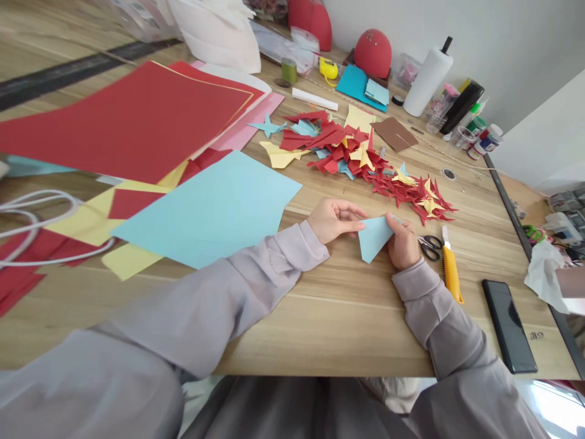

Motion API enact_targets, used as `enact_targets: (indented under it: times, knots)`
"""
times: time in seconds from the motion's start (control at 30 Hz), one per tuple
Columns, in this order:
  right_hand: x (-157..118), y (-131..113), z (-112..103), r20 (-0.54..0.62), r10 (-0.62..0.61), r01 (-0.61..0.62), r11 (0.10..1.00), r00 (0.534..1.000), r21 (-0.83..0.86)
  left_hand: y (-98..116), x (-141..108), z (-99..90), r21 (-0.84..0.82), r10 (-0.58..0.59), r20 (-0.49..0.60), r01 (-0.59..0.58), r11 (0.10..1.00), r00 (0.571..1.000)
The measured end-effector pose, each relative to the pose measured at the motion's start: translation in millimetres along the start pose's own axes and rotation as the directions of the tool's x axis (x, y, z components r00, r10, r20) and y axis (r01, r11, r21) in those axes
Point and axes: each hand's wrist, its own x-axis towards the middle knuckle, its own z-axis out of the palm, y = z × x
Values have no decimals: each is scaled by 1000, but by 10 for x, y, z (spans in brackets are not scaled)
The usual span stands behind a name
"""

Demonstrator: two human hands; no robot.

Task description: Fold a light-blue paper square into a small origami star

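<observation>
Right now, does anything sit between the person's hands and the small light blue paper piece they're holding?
No, nothing visible does. The left hand and right hand both touch the small light blue paper piece directly. The black-handled scissors and yellow utility knife lie to the right of the right hand, clear of the paper.
</observation>
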Motion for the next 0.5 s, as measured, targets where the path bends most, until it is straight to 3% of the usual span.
enact_targets:
  times: [0.5]
  knots:
    - [38, 15, 0, -104, -58, 54, 998, 993, -37, -46, 12, 12, -13, -22, -67, 22, 1000, 998]
